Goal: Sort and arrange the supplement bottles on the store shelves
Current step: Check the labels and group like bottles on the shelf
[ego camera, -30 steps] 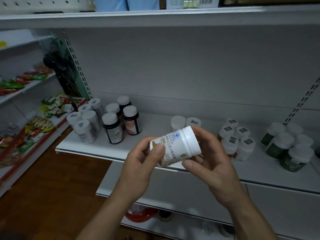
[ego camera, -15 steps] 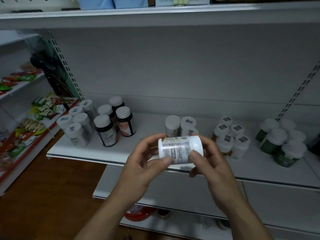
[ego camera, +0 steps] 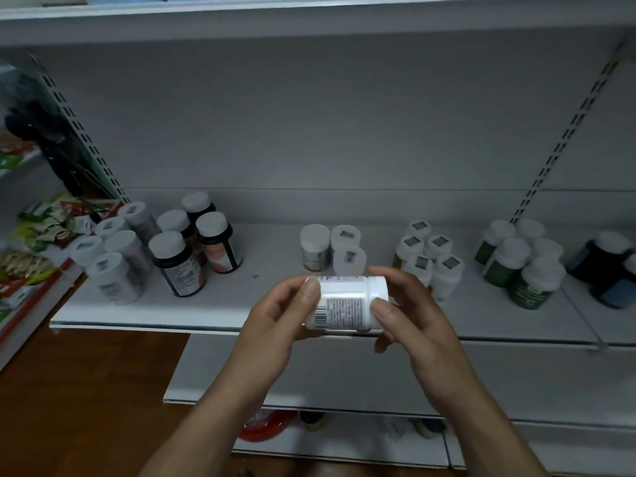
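Observation:
A white supplement bottle (ego camera: pixel 347 302) lies sideways in both my hands, in front of the white shelf (ego camera: pixel 268 304), its barcode and small print turned up. My left hand (ego camera: pixel 275 321) grips its base end with the thumb on top. My right hand (ego camera: pixel 409 315) holds the white cap end between thumb and fingers. Behind it on the shelf stand three matching white bottles (ego camera: pixel 332 247), a group of white bottles with orange labels (ego camera: pixel 428 256), green-labelled bottles (ego camera: pixel 519 263), dark bottles with white caps (ego camera: pixel 196 242) and grey-white bottles (ego camera: pixel 113 253) at the left.
A dark blue bottle (ego camera: pixel 609 270) stands at the far right. Slotted uprights (ego camera: pixel 564 132) run up the back panel. A neighbouring rack at the left holds snack packets (ego camera: pixel 44 225). Below lies a lower shelf with a red object (ego camera: pixel 265 425). The floor is brown wood.
Both hands have rolled the bottle from its front label to its barcode side, and it now lies level. The view has shifted right and down.

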Demonstrator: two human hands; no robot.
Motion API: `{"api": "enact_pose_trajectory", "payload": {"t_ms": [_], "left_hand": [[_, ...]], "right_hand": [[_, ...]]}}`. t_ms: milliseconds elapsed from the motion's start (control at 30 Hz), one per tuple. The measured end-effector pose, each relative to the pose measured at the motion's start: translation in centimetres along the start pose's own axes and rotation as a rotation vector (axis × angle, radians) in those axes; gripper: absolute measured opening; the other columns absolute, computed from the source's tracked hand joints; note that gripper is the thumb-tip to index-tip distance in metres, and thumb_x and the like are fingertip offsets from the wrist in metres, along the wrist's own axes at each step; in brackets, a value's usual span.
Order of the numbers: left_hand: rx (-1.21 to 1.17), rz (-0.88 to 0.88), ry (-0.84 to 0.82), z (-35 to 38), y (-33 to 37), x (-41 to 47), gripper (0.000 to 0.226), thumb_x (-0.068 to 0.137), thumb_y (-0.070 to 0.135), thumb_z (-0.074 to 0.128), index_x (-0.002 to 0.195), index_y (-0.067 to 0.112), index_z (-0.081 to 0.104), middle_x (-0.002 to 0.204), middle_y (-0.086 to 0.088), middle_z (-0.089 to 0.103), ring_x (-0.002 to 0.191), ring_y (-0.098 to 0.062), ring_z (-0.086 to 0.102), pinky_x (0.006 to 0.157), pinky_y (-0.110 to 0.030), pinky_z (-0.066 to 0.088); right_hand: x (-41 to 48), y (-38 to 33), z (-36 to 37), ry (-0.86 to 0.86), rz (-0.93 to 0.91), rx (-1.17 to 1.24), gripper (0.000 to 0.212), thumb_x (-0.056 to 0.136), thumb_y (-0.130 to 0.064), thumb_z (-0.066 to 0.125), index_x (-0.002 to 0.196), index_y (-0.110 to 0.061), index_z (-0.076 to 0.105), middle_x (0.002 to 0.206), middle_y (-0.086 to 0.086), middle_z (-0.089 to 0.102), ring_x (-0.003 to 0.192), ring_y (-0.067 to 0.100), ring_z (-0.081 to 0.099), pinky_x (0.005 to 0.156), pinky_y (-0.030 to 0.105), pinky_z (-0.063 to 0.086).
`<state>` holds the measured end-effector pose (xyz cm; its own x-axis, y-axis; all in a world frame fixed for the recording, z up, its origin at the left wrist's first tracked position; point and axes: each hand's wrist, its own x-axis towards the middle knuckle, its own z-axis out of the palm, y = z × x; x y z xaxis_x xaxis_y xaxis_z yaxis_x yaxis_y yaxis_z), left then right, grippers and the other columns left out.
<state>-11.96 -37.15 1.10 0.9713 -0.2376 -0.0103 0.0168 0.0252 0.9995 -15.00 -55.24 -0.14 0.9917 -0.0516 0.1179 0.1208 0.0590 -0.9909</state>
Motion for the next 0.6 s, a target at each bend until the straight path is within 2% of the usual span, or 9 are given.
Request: {"api": "enact_pose_trajectory", "payload": {"t_ms": [33, 100, 167, 233, 333, 400, 467, 533, 600], "left_hand": [[-0.012, -0.008, -0.028, 0.1, -0.1, 0.0, 0.037, 0.086, 0.047, 0.064, 0.118, 0.027, 0.065, 0.11, 0.006, 0.072, 0.106, -0.011, 0.067, 0.09, -0.026, 0.055], [-0.049, 0.0, -0.077, 0.2, -0.4, 0.0, 0.045, 0.083, 0.032, 0.069, 0.126, 0.029, 0.058, 0.121, 0.009, 0.068, 0.112, -0.008, 0.064, 0.092, -0.025, 0.053], [-0.069, 0.035, -0.096, 0.2, -0.6, 0.0, 0.049, 0.079, 0.02, 0.069, 0.127, 0.027, 0.059, 0.123, 0.005, 0.067, 0.114, -0.011, 0.063, 0.089, -0.024, 0.053], [-0.067, 0.047, -0.065, 0.4, -0.6, 0.1, 0.041, 0.081, 0.026, 0.075, 0.12, 0.027, 0.064, 0.116, 0.002, 0.07, 0.11, -0.015, 0.065, 0.087, -0.026, 0.055], [-0.035, 0.029, -0.009, 0.8, -0.5, 0.2, 0.038, 0.083, 0.041, 0.065, 0.119, 0.029, 0.065, 0.113, 0.005, 0.071, 0.108, -0.015, 0.066, 0.092, -0.033, 0.055], [-0.055, 0.034, -0.049, 0.9, -0.6, 0.2, 0.04, 0.087, 0.038, 0.069, 0.125, 0.03, 0.061, 0.119, 0.006, 0.068, 0.113, -0.013, 0.064, 0.09, -0.03, 0.055], [-0.077, 0.066, -0.09, 1.0, -0.7, 0.1, 0.053, 0.08, 0.027, 0.072, 0.131, 0.03, 0.056, 0.126, 0.006, 0.065, 0.117, -0.011, 0.061, 0.086, -0.023, 0.053], [-0.07, 0.089, -0.081, 1.1, -0.6, 0.3, 0.049, 0.082, 0.02, 0.074, 0.128, 0.025, 0.058, 0.121, 0.004, 0.067, 0.113, -0.012, 0.063, 0.082, -0.021, 0.053], [-0.074, 0.079, -0.034, 1.4, -0.3, 0.3, 0.039, 0.083, 0.025, 0.073, 0.122, 0.023, 0.063, 0.113, 0.004, 0.071, 0.107, -0.013, 0.066, 0.08, -0.021, 0.054]], "right_hand": [[0.1, 0.1, 0.0, 0.025, 0.01, 0.021, 0.049, 0.071, -0.048, 0.063, 0.116, -0.028, 0.063, 0.103, -0.005, 0.068, 0.078, 0.01, 0.064, 0.057, 0.023, 0.051], [0.2, 0.3, -0.2, 0.079, 0.046, 0.059, 0.043, 0.07, -0.048, 0.066, 0.108, -0.029, 0.068, 0.1, 0.0, 0.069, 0.074, 0.015, 0.067, 0.053, 0.025, 0.05], [0.2, 0.5, -0.4, 0.097, 0.074, 0.076, 0.04, 0.072, -0.048, 0.066, 0.108, -0.031, 0.067, 0.099, -0.001, 0.071, 0.071, 0.017, 0.069, 0.053, 0.026, 0.05], [-0.1, 0.4, -0.7, 0.064, 0.058, 0.05, 0.045, 0.073, -0.051, 0.063, 0.115, -0.037, 0.063, 0.106, -0.007, 0.069, 0.077, 0.014, 0.069, 0.056, 0.025, 0.051], [-0.2, 0.2, -1.0, 0.033, 0.027, 0.026, 0.051, 0.072, -0.049, 0.062, 0.121, -0.035, 0.06, 0.11, -0.009, 0.067, 0.081, 0.01, 0.067, 0.059, 0.024, 0.052], [0.1, 0.3, -1.0, 0.056, 0.037, 0.055, 0.052, 0.069, -0.049, 0.064, 0.117, -0.03, 0.063, 0.107, -0.002, 0.069, 0.078, 0.013, 0.068, 0.056, 0.024, 0.051], [0.3, 0.4, -1.0, 0.084, 0.065, 0.084, 0.052, 0.067, -0.05, 0.065, 0.113, -0.027, 0.065, 0.105, 0.005, 0.069, 0.073, 0.018, 0.07, 0.054, 0.024, 0.05], [0.3, 0.3, -1.1, 0.087, 0.073, 0.088, 0.049, 0.069, -0.052, 0.063, 0.111, -0.028, 0.066, 0.104, 0.004, 0.069, 0.071, 0.019, 0.07, 0.054, 0.024, 0.05], [0.2, 0.2, -1.3, 0.07, 0.053, 0.067, 0.047, 0.07, -0.052, 0.062, 0.113, -0.032, 0.064, 0.103, -0.002, 0.069, 0.073, 0.016, 0.069, 0.056, 0.025, 0.051]]}}
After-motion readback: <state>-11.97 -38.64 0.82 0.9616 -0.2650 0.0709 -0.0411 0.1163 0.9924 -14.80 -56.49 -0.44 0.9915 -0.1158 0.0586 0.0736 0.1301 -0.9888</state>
